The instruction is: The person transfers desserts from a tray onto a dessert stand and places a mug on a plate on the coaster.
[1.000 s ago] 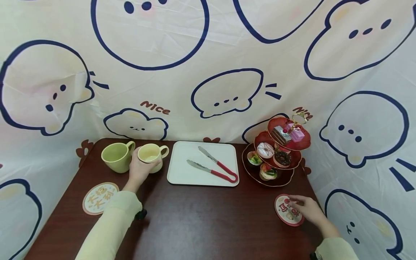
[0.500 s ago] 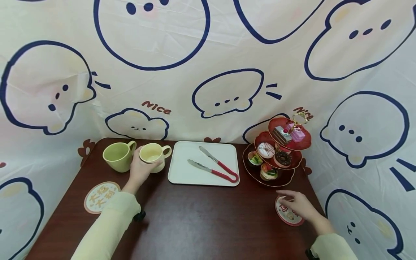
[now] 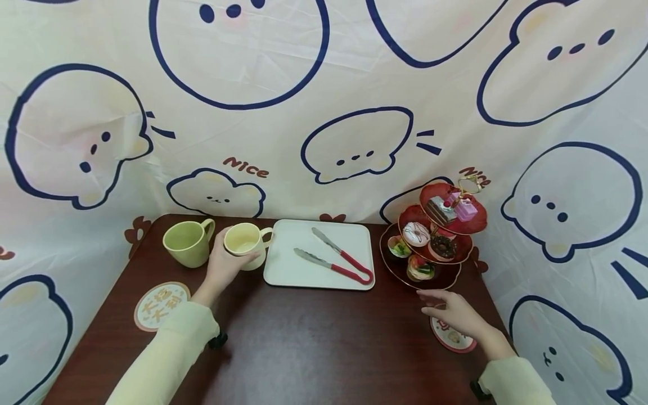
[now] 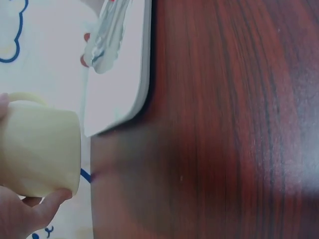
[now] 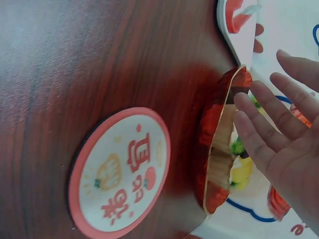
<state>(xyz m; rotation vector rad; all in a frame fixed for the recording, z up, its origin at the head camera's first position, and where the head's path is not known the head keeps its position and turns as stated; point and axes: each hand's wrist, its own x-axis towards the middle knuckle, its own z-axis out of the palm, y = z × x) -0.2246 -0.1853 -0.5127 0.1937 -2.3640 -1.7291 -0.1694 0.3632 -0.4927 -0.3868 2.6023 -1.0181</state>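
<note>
My left hand (image 3: 223, 267) grips a pale yellow mug (image 3: 251, 256) by its side, fingers and thumb around it. The mug's handle points right and overlaps the left edge of the white tray (image 3: 283, 273). In the left wrist view the mug (image 4: 42, 149) shows above the dark tabletop, with thumb and fingers at its wall. On the right, my right hand (image 3: 458, 315) hovers with fingers extended over a round red-rimmed coaster (image 3: 455, 339), partly hiding it. The right wrist view shows that hand (image 5: 284, 124) holding nothing, palm visible, beside the dessert stand's red bottom plate (image 5: 212, 149).
Red-handled tongs (image 3: 349, 274) lie on the tray. A larger green mug (image 3: 187, 244) stands left of my left hand, and a second round coaster (image 3: 161, 306) lies in front of it. The three-tier stand (image 3: 448, 277) with toy cakes and donuts stands back right.
My left hand has shifted slightly right with the yellow mug, away from the green mug. My right hand has left the coaster and moved left and a little farther back, fingers spreading.
</note>
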